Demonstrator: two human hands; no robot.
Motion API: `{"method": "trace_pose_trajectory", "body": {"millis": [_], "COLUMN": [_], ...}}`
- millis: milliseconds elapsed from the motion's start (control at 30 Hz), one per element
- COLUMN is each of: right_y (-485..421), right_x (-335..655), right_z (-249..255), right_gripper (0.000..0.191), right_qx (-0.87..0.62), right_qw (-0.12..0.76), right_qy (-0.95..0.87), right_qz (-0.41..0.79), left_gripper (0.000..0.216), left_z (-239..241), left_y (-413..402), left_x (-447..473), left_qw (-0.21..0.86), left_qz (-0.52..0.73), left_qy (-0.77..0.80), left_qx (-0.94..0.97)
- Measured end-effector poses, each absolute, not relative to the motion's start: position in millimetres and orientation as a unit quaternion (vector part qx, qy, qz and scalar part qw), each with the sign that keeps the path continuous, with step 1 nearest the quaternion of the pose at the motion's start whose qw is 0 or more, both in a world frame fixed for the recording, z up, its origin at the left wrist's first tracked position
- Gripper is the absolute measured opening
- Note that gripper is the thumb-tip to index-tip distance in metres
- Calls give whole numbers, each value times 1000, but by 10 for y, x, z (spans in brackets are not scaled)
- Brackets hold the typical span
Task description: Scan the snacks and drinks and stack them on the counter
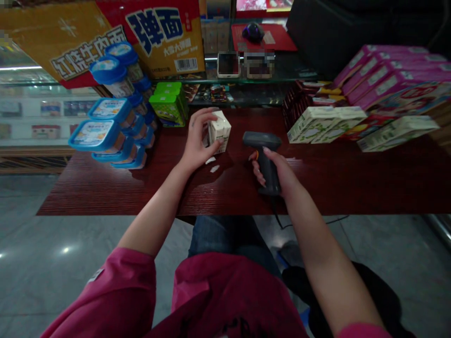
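Observation:
My left hand (200, 141) is closed around a small white drink carton (221, 126) at the middle of the dark wooden table (169, 188). The carton appears upright, its left side covered by my fingers. Two white scraps (214, 168) lie on the wood just below it. To the right, my right hand (278, 171) grips the handle of a dark grey barcode scanner (269, 162). The scanner's head is level with the carton and a short gap apart from it. A black cable (278, 220) hangs from the handle over the table's front edge.
Blue-lidded tubs (102, 134) are stacked at the left, beside green boxes (169, 105) and a large noodle carton (165, 40). White-green cartons (326, 123), pink boxes (391, 77) and dark red packets (296, 105) stand right. Behind, a glass shelf holds phones (228, 65) and a mouse (252, 32).

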State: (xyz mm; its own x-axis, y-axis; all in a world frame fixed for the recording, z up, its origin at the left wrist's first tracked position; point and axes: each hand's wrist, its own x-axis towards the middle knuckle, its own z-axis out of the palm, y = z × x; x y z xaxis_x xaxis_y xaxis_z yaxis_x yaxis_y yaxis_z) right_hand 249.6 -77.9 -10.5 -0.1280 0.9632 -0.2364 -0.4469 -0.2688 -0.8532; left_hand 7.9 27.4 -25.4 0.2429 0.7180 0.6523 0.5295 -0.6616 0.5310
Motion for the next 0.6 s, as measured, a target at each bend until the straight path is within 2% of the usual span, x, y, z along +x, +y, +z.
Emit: {"method": "trace_pose_trajectory", "body": {"millis": [167, 433, 600], "right_y": [-809, -852, -840], "right_x": [2574, 2716, 2733], "right_z": [-122, -131, -122], "right_gripper": [33, 38, 40], "right_qx": [-402, -391, -394], "right_qw": [542, 554, 545], "right_qy": [-282, -293, -310], "right_qz": [682, 673, 673], "left_gripper": [86, 105, 97], "left_z": [-306, -395, -402], "left_y": [246, 350, 440], "left_x": [208, 207, 0], "left_qw": [164, 184, 322], "left_qz": [468, 508, 492], "left_qy": [386, 389, 310], "left_qx": [778, 746, 747]}}
